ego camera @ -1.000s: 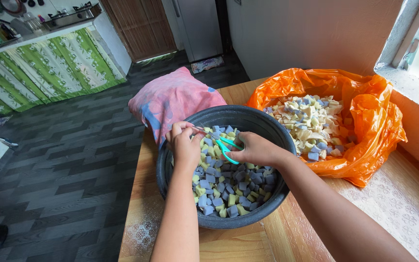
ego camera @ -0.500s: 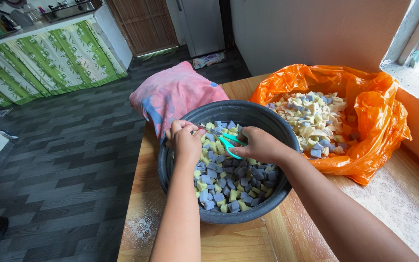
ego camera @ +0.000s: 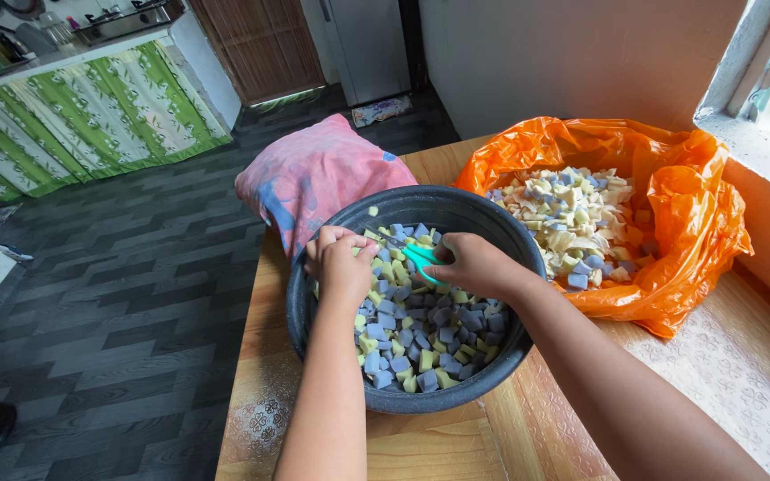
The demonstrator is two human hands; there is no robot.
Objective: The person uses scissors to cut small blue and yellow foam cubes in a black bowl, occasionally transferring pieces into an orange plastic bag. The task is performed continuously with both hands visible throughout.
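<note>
Here the person is in the middle of snipping — the right hand (ego camera: 472, 264) is curled shut around green scissors (ego camera: 421, 256), and the blades point left toward the left hand (ego camera: 342, 263). The left hand is pinched closed on a small yellow sponge bit (ego camera: 372, 241) and holds it up to the blades. Both hands hang over the near-left part of a big dark bowl (ego camera: 314, 307), which is full of little purple and yellow sponge cubes (ego camera: 421, 343). The bowl sits on a wooden table (ego camera: 421, 450). To the right lies an orange plastic bag (ego camera: 688, 223) with more pale pieces inside. Far and left of the bowl is a pink pillow (ego camera: 314, 174).

The step looks like cutting one piece into smaller bits. The next move, I think, needs the fingers kept away from the blades while they close.

Since a moment ago the scissors have closed up more, and the two hands have come closer together.
</note>
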